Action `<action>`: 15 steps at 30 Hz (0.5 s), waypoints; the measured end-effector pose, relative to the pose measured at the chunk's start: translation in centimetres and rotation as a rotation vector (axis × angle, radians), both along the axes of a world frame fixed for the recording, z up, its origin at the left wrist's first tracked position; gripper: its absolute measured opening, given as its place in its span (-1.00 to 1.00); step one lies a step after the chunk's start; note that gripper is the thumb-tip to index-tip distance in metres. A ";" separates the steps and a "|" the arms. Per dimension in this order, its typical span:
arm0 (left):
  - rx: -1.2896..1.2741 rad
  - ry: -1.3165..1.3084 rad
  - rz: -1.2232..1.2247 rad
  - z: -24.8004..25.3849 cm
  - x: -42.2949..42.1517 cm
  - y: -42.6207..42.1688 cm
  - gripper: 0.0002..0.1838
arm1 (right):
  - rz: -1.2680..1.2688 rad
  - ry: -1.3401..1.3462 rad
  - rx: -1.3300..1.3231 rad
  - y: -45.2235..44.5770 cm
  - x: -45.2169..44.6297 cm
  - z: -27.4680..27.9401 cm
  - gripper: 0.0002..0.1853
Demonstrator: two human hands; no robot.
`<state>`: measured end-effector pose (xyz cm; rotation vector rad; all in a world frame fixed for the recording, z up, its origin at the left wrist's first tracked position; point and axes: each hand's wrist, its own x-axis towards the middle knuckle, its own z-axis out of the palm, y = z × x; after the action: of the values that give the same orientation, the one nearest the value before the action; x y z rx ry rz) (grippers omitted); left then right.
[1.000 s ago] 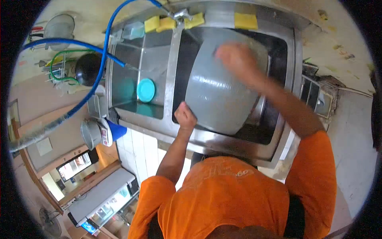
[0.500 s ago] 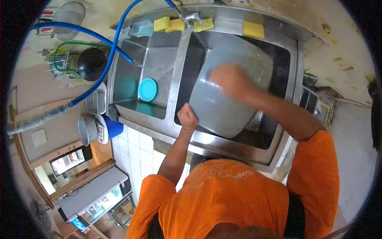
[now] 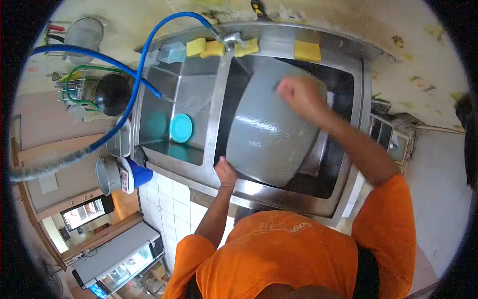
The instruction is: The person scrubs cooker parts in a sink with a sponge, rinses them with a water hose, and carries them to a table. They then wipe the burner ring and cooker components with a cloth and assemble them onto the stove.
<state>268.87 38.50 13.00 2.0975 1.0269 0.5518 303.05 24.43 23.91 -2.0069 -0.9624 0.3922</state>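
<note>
A large grey plastic tub (image 3: 269,129) lies tilted in the right-hand sink basin, its wet, shiny side facing up. My left hand (image 3: 226,174) is closed at the tub's near left corner, thumb raised, gripping its edge. Over the tub's upper right part is my right hand (image 3: 302,97), fingers curled. A small dark bit shows by its fingertips, too hidden to name. In the left basin (image 3: 194,89) sits a round turquoise lid or dish (image 3: 181,128).
Several yellow sponges (image 3: 307,51) line the back ledge near the faucet (image 3: 232,40). A blue hose (image 3: 137,82) loops over the left basin. Left of the sink are a dark round pan (image 3: 112,94), a metal pot (image 3: 107,175) and a blue container (image 3: 140,172).
The tub has shifted slightly toward me and left, with my left hand at its corner. My right hand has moved across the tub's surface, toward its upper right. The head view has shifted a little.
</note>
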 end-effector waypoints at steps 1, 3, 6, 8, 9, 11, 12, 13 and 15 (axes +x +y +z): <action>-0.016 -0.019 0.067 1.8 1.2 -0.5 -0.44 | 0.097 0.001 0.096 -1.1 -3.0 0.9 -0.94; -0.154 -0.144 0.096 7.7 8.0 -0.7 -0.43 | 0.236 -0.510 0.211 -2.5 -8.0 0.4 -0.97; -0.031 0.382 -0.138 14.3 17.1 -1.0 -0.34 | 0.290 -0.456 0.188 -3.4 -11.5 0.6 -0.95; 0.047 0.368 -0.118 13.6 19.0 -1.2 -0.34 | 0.284 -0.490 0.186 -4.2 -9.8 0.3 -0.95; 0.080 0.381 -0.094 12.9 18.8 -1.0 -0.34 | 0.280 -0.525 0.183 -4.5 -8.1 0.0 -0.95; 0.175 0.252 -0.043 11.5 16.9 -1.1 -0.35 | 0.002 -0.116 0.105 -4.1 -2.2 -1.1 -0.92; 0.168 0.258 -0.039 10.8 15.5 -1.2 -0.35 | -0.059 0.004 0.022 -4.0 1.8 -1.3 -0.92; 0.169 0.218 -0.026 10.2 13.8 -1.3 -0.37 | -0.123 0.129 -0.061 -4.1 3.9 -1.4 -0.91; 0.180 0.179 -0.009 8.1 11.0 -0.8 -0.38 | -0.028 0.119 0.034 -4.0 1.9 -2.3 -0.92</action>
<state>279.83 37.72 21.15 2.3439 1.1016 0.4731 304.98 20.41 21.62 -1.9409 -0.8605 0.4716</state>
